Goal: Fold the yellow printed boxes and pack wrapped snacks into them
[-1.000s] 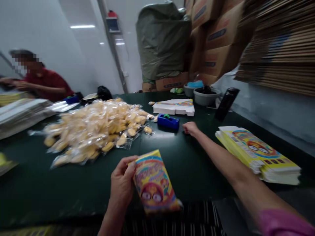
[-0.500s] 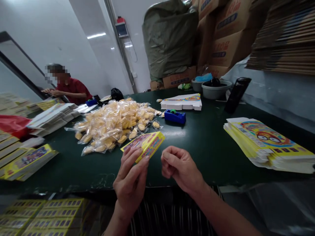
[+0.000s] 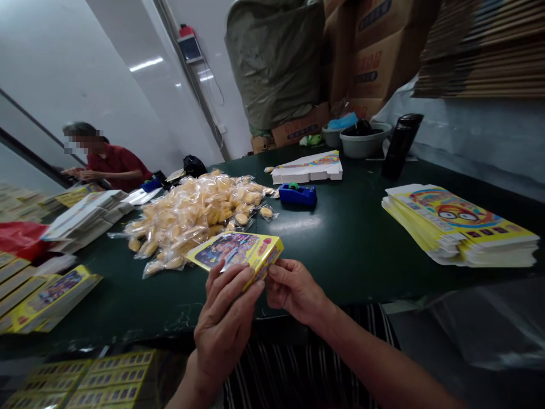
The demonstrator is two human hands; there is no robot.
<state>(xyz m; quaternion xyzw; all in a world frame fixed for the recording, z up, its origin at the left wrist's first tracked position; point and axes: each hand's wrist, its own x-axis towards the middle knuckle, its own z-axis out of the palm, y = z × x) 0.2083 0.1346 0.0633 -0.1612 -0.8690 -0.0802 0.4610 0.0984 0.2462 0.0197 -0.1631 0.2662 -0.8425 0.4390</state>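
My left hand [image 3: 225, 312] is wrapped round the near side of a small yellow printed box [image 3: 232, 250], which is tilted above the dark green table [image 3: 336, 244]. At the box's right end is my right hand [image 3: 293, 289], its thumb and forefinger pressed together against the edge; whatever lies between those fingers is too small to make out. Beyond the box lies a heap of plastic-wrapped yellow pieces [image 3: 196, 210]. A blue tape dispenser [image 3: 298, 195] with a green core stands to the right of the heap.
Flat yellow cartons [image 3: 460, 227] are stacked at right, near a black bottle [image 3: 402, 145]. White folded cartons [image 3: 309, 168] and grey bowls [image 3: 364, 142] stand farther back. Filled yellow boxes [image 3: 46, 295] lie at left. A person in red [image 3: 121, 165] sits at the far left.
The box has turned so that more of its printed top shows. My right hand has moved left and now touches the box's end. The whole view has shifted slightly.
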